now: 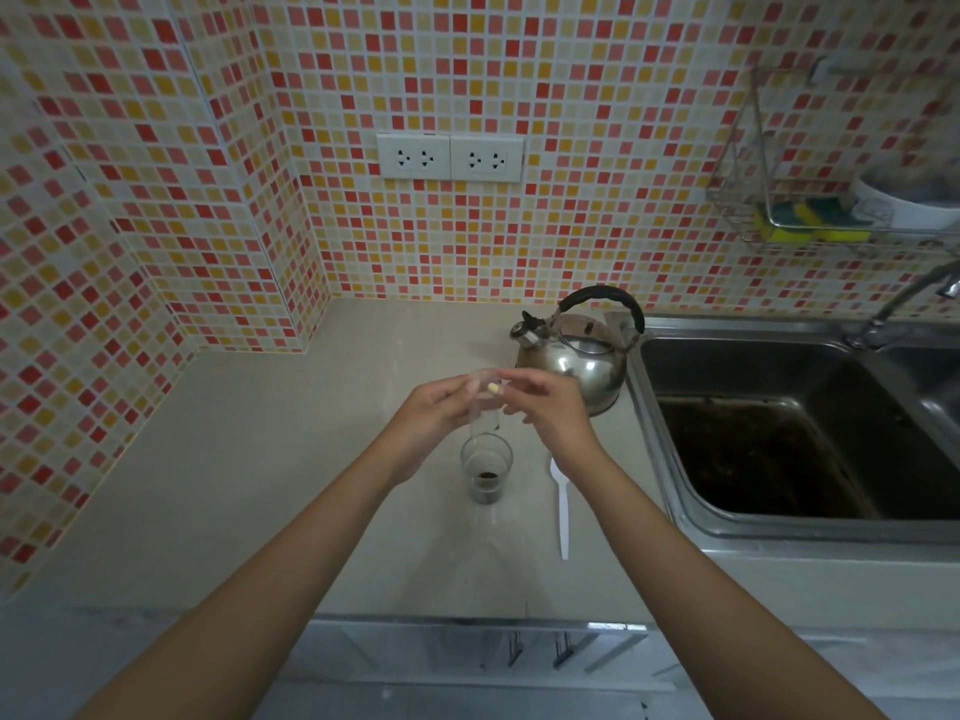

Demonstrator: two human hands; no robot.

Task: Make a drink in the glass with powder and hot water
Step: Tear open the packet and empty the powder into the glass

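**Inspector:** Status of the work area?

**Assessor:** The glass [486,467] stands upright on the desk [270,491], in front of the steel kettle [576,356] and just left of a white plastic spoon [562,504] lying flat. Dark powder sits at the bottom of the glass. The sink [800,433] lies to the right.

**Inspector:** The hands?

**Assessor:** Both are raised directly above the glass. The left hand [434,423] grasps a clear packet [483,402] along its side; the right hand [550,407] pinches the packet's upper end between fingertips. The packet hangs roughly upright with its lower end near the rim. Whether it holds any powder cannot be determined; it is transparent and blurred.

**Inspector:** Step in hand, in your judgement?

**Assessor:** Emptying the powder into the glass. Hot water is not yet in.

**Inspector:** Recommendations?

**Assessor:** Keep the packet's opening centred over the mouth of the glass and close to it, so nothing spills onto the desk. Tap or flick the upper end lightly to release residue clinging to the film. Avoid knocking the rim; the glass is narrow and looks easy to tip. Put the packet aside, clear of the kettle, before pouring.
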